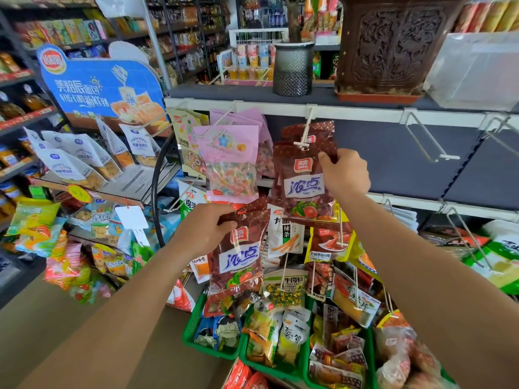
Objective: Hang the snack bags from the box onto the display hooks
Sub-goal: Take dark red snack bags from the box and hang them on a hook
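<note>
My right hand [346,171] pinches the top right corner of a dark red snack bag [304,182] that hangs at the tip of a white display hook [304,130]. More dark red bags hang behind it on the same hook. Lower and to the left, my left hand [203,230] grips the top of a small stack of matching dark red snack bags [238,256], held upright in front of the lower rows. The box is not in view.
Pink candy bags [229,158] hang on the hook to the left. Bare wire hooks [427,138] jut out on the right. Green trays [193,321] of mixed snacks sit below. A blue bread display stand [95,88] is at the left.
</note>
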Motion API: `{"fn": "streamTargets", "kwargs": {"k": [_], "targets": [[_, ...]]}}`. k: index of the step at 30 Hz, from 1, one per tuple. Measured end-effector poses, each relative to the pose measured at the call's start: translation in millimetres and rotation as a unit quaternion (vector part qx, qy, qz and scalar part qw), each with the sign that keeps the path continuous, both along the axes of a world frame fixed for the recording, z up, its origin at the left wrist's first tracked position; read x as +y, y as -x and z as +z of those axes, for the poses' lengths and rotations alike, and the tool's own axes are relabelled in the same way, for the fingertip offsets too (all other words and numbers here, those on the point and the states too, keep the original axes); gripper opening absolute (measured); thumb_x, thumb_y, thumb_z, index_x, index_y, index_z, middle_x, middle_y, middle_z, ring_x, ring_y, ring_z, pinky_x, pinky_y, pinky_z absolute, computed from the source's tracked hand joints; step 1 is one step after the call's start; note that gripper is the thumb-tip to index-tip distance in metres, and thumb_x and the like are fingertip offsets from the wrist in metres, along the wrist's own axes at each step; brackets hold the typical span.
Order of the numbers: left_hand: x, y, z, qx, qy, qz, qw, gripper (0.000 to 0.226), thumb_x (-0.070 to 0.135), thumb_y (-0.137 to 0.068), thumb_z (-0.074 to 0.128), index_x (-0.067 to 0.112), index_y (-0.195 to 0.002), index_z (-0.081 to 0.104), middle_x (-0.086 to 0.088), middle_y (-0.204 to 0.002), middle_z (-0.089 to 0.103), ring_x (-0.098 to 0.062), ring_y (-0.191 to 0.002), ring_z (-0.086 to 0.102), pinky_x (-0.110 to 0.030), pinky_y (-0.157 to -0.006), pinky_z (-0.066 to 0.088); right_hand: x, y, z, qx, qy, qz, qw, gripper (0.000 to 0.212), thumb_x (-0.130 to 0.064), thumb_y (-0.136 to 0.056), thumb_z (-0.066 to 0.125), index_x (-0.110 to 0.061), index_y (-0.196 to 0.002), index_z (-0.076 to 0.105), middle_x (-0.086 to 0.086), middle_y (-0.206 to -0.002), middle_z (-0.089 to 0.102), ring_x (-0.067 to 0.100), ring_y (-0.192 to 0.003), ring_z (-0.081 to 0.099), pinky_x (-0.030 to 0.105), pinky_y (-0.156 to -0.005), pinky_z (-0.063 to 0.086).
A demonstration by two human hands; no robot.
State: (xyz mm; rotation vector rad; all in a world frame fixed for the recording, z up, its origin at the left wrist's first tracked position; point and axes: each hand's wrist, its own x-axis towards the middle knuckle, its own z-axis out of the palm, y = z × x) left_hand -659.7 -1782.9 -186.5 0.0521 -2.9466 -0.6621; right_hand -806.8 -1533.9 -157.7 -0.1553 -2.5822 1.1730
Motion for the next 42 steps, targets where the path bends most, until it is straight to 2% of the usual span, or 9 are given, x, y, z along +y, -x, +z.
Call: {"fn": "streamTargets", "kwargs": {"k": [7,10,13,15,19,22,29,36,42], "targets": [[-1,8,7,0.014,0.000,-0.025,1.000,0.012,0.032,-0.092,0.064,0.024,-0.099,0.071,0.004,-0.087,0.070,-0.019,-0.077,0.063,-0.040,-0.070,0.053,14,-20,-9,0.052,-0.041,-0.026,0.997,0.024,-0.042,-0.091,0.064,-0.025,-0.100,0.050,-0.005,-0.104,0.056,0.020,-0.087,0.055,0.034,-0.069,0.041],[3,9,13,0.033,-0.015,-0.022,0.999,0.022,0.031,-0.092,0.065,0.025,-0.112,0.070,0.006,-0.099,0.071,-0.020,-0.088,0.065,-0.029,-0.070,0.047,16,-43,-19,0.084,-0.031,0.063,0.994,0.018,-0.039,-0.092,0.063,-0.025,-0.098,0.053,-0.010,-0.098,0.059,0.015,-0.081,0.061,0.031,-0.065,0.047],[11,11,19,0.039,-0.041,-0.034,0.998,0.006,0.028,-0.092,0.065,0.027,-0.097,0.070,0.020,-0.078,0.062,-0.006,-0.071,0.059,-0.023,-0.059,0.037,5,-67,-37,0.000,-0.044,0.242,0.969,0.041,-0.049,-0.087,0.069,-0.026,-0.119,0.058,-0.013,-0.102,0.063,0.008,-0.088,0.062,0.028,-0.074,0.054],[17,11,23,0.046,-0.049,-0.035,0.997,0.009,0.029,-0.091,0.066,0.028,-0.083,0.065,0.015,-0.070,0.060,-0.004,-0.063,0.055,-0.028,-0.056,0.036,-5,-75,-47,-0.062,-0.035,0.306,0.949,0.065,-0.056,-0.081,0.072,-0.026,-0.135,0.050,-0.013,-0.115,0.060,0.008,-0.099,0.060,0.029,-0.085,0.051],[17,12,22,0.043,-0.083,-0.021,0.995,0.014,0.035,-0.087,0.070,0.021,-0.086,0.072,0.006,-0.077,0.069,-0.012,-0.070,0.064,-0.040,-0.064,0.052,-17,-77,-58,-0.059,0.025,0.291,0.955,0.042,-0.041,-0.082,0.077,-0.020,-0.115,0.059,-0.010,-0.098,0.067,0.010,-0.089,0.064,0.024,-0.073,0.050],[18,10,20,0.055,-0.132,-0.009,0.990,0.025,0.039,-0.082,0.074,0.020,-0.098,0.075,0.005,-0.087,0.074,-0.013,-0.079,0.068,-0.045,-0.074,0.056,-19,-75,-60,-0.050,0.048,0.259,0.963,0.030,-0.036,-0.081,0.080,-0.019,-0.099,0.063,-0.002,-0.086,0.070,0.015,-0.080,0.066,0.031,-0.068,0.053],[26,10,21,0.055,-0.147,-0.021,0.987,0.024,0.034,-0.083,0.074,0.015,-0.098,0.074,-0.005,-0.091,0.073,-0.020,-0.084,0.066,-0.048,-0.079,0.052,-6,-70,-55,-0.010,0.030,0.270,0.962,0.011,-0.030,-0.089,0.070,-0.022,-0.097,0.068,-0.004,-0.085,0.073,0.016,-0.078,0.068,0.043,-0.073,0.057],[27,9,20,0.043,-0.098,-0.049,0.993,0.032,0.021,-0.095,0.062,0.008,-0.124,0.063,-0.009,-0.126,0.064,-0.025,-0.115,0.056,-0.028,-0.086,0.038,19,-55,-43,-0.012,0.023,0.265,0.964,0.009,-0.022,-0.096,0.062,-0.017,-0.104,0.061,-0.003,-0.097,0.071,0.017,-0.088,0.066,0.037,-0.081,0.054],[7,11,14,0.033,-0.073,-0.035,0.996,0.029,0.023,-0.096,0.061,0.016,-0.124,0.065,0.001,-0.114,0.067,-0.020,-0.105,0.061,-0.024,-0.076,0.040,45,-25,-20,0.030,0.020,0.165,0.986,0.011,-0.025,-0.095,0.062,-0.014,-0.099,0.062,-0.002,-0.090,0.072,0.019,-0.084,0.066,0.030,-0.070,0.046]]}}
